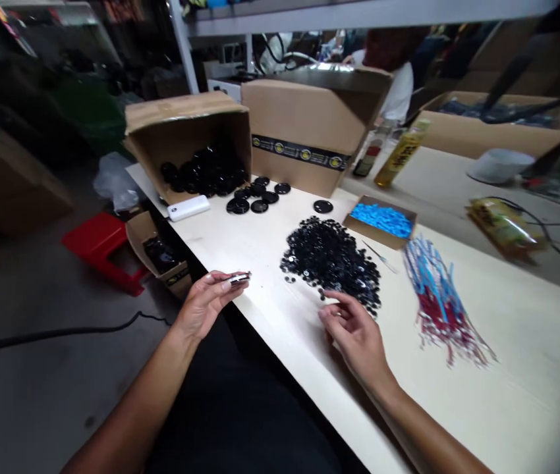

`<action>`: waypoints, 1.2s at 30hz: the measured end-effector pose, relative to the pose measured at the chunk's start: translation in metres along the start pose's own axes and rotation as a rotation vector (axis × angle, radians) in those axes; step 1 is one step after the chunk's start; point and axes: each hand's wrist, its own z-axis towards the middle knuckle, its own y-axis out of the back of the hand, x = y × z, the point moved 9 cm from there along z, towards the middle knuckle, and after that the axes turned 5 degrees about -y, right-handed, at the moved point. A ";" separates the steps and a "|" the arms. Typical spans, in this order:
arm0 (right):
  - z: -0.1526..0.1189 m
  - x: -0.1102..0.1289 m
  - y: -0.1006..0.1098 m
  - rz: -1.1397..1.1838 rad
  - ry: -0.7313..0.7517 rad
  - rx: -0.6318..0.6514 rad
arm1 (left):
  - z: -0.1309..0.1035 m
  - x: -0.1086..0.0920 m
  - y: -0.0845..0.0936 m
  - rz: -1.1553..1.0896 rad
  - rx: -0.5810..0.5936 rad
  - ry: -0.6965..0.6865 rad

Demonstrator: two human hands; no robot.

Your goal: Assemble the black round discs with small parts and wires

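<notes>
My left hand [208, 301] is closed on a thin black disc [239, 278] with a shiny edge, seen nearly edge-on above the table's front edge. A heap of small black round parts [329, 253] lies in the middle of the table. At the heap's near side is my right hand [356, 332], its thumb and index finger apart and the other fingers curled. A small black part [322, 294] sits right by the index fingertip; I see nothing held between finger and thumb. Several larger black discs [259, 205] lie farther back, like the ones in the tipped cardboard box [149, 141].
Right of the heap are a shallow box of blue pieces [383, 219], a thin pointed tool [379, 255] and a bundle of red and blue wires [438, 303]. A white power-bank-like block [188, 208] lies at the left edge. A red stool [99, 247] stands below.
</notes>
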 end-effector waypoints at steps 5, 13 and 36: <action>0.001 -0.011 0.001 -0.083 0.038 -0.039 | 0.007 -0.058 0.105 0.140 -0.403 -0.223; 0.000 -0.014 0.000 -0.154 0.065 -0.078 | 0.061 -0.117 0.241 0.205 -0.931 -0.378; 0.002 -0.015 0.008 -0.167 0.065 -0.173 | 0.024 -0.029 0.249 0.420 -0.735 -0.215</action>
